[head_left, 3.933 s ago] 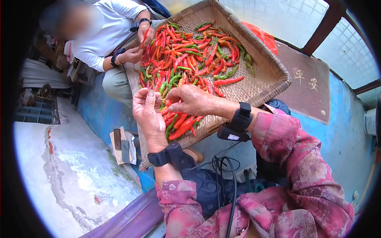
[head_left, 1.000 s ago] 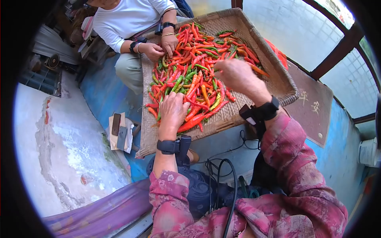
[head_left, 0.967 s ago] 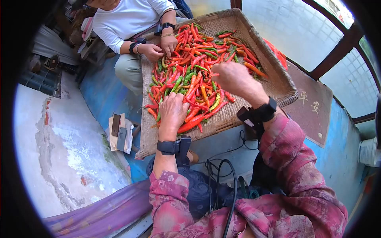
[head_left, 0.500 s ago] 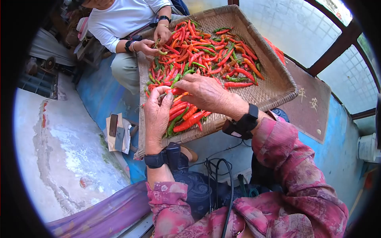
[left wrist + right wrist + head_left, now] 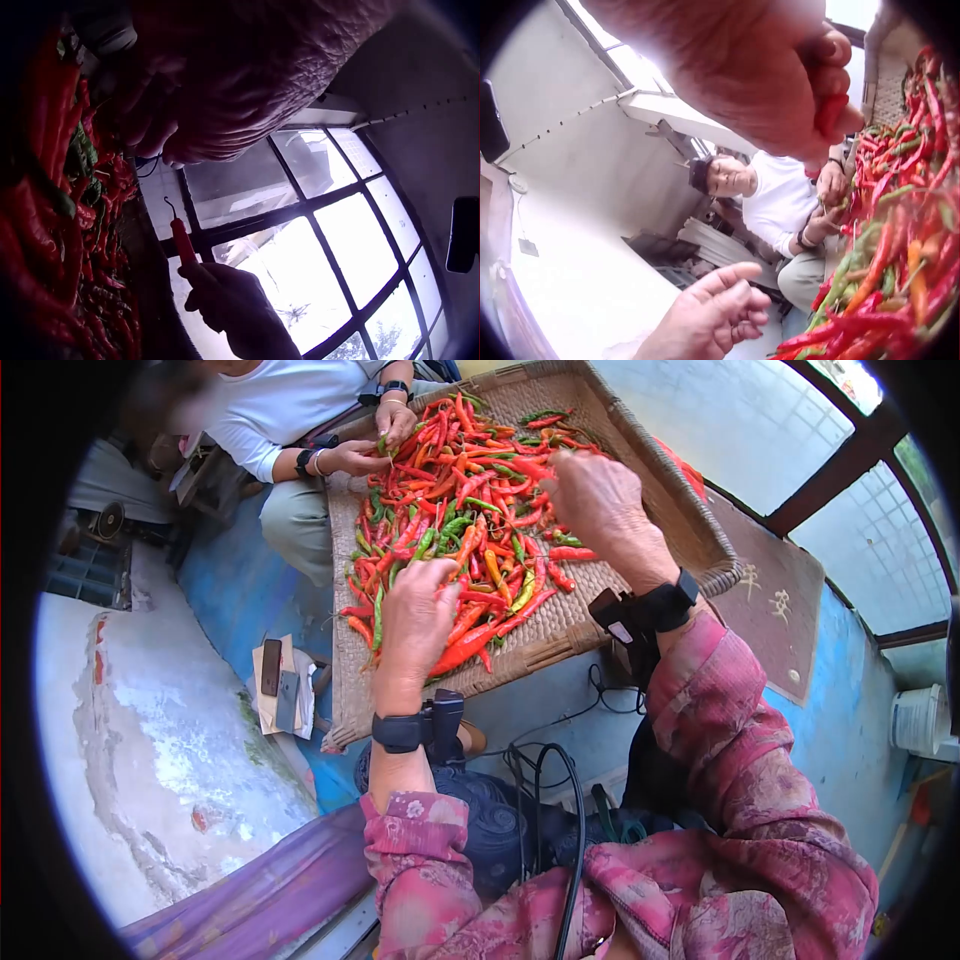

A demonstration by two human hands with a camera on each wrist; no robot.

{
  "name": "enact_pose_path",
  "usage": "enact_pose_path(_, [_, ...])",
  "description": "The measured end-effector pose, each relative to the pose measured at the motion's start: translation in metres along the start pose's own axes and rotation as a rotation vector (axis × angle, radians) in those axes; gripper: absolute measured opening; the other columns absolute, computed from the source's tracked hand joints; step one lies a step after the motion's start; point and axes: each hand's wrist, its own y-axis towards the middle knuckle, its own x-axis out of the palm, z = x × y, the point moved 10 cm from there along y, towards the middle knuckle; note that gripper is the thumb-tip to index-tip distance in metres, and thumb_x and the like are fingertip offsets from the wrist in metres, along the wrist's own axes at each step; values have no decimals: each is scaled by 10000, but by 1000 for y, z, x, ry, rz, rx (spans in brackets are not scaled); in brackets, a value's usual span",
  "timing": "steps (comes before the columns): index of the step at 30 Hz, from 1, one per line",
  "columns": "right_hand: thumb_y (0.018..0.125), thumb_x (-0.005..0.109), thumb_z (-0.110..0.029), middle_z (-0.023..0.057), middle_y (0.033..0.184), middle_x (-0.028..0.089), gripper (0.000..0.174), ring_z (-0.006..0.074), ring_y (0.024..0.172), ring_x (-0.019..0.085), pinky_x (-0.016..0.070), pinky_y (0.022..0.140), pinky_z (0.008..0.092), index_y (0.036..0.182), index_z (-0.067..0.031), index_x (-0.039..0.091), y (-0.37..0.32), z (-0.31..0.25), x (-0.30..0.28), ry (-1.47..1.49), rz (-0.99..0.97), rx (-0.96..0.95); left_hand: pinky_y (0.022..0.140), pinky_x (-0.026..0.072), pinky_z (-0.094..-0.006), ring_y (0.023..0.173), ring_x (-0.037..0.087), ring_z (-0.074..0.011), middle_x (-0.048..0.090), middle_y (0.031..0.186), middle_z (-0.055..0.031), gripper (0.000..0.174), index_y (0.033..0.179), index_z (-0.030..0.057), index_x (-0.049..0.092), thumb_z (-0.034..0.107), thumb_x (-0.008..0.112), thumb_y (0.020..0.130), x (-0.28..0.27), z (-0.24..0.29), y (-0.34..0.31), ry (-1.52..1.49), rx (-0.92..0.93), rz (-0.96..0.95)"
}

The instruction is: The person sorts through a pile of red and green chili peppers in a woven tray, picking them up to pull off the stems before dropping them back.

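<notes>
A large heap of red, orange and green chili peppers [image 5: 470, 490] covers much of a woven basket [image 5: 725, 575]. My right hand [image 5: 605, 505] is raised over the basket's right half and grips a red chili pepper [image 5: 182, 241]; its thin hooked stem points up in the left wrist view. Over the near left of the heap is my left hand [image 5: 415, 625]. In the right wrist view that left hand [image 5: 716, 311] shows nothing in its fingers, the index finger reaching forward and the others loosely bent.
Across the basket a person in a white top [image 5: 285, 410] handles a green chili pepper [image 5: 383, 445]. Two phones [image 5: 270, 665] lie on papers at the left. Black cables [image 5: 575, 800] hang before my lap. A white bucket [image 5: 918, 720] and a brown mat [image 5: 780, 600] are at the right.
Half a second ago my hands met around a red chili pepper near the basket's left front. They have parted: the right moved right and up, the left stayed near the heap's front.
</notes>
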Motion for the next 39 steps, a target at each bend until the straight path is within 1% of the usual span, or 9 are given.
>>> enact_pose_path(3, [832,581,-284,156,745,636,235,339,759,629,493,669,451,916,-71,634,-8,6,-34,45,351,-91,821,420,-384,961,508,-280,572,917,-73,194,894,69,621,117,668,712,34,26,-6,337,236,-181])
enact_pose_path(6, [816,589,-276,150,767,641,230,319,783,631,497,703,439,922,-77,639,-2,-2,-2,239,-67,-37,815,414,-396,947,512,-280,571,903,-73,164,860,73,624,140,669,717,47,21,-6,391,250,-233])
enact_pose_path(11, [808,579,-304,154,775,634,250,339,772,624,493,717,447,900,-76,626,-37,-69,48,277,-480,-390,787,433,-383,867,570,-283,624,857,-104,123,879,46,629,114,640,777,30,26,10,86,120,-176])
enact_pose_path(22, [818,547,-205,164,760,634,193,332,769,624,490,668,436,830,-28,622,-20,-35,22,238,-327,-244,608,457,-212,657,554,-55,627,781,-22,121,957,10,621,78,593,861,9,-21,13,-416,-249,65])
enact_pose_path(24, [806,564,-205,174,776,632,194,336,794,622,493,677,440,846,-21,610,-12,-5,12,35,-334,-87,609,469,-258,666,569,-102,618,770,-45,139,960,12,612,85,602,842,20,-15,14,-335,-237,-31])
enact_pose_path(27, [782,595,-230,181,816,631,222,341,817,619,493,690,447,877,-30,588,-5,16,-27,86,146,-69,747,476,-350,812,602,-266,597,908,-145,204,978,34,609,86,624,781,49,18,16,16,-12,-207])
enact_pose_path(30, [782,606,-253,183,812,626,236,340,819,614,489,692,449,862,-31,589,0,23,-21,253,26,-11,834,454,-411,984,546,-324,529,1129,-169,383,1112,74,563,171,665,756,86,47,16,158,263,-308])
enact_pose_path(36, [772,604,-220,181,732,629,192,351,743,630,500,645,453,790,-29,621,4,20,-29,328,72,-35,861,445,-467,1018,513,-405,440,1258,-196,697,1272,156,448,361,734,671,158,24,14,587,171,-739])
enact_pose_path(39, [751,607,-188,188,735,640,177,342,729,646,519,631,439,747,-15,647,3,16,-29,326,93,-64,843,447,-484,978,540,-414,460,1201,-213,633,1261,160,439,261,693,689,169,13,20,631,145,-783])
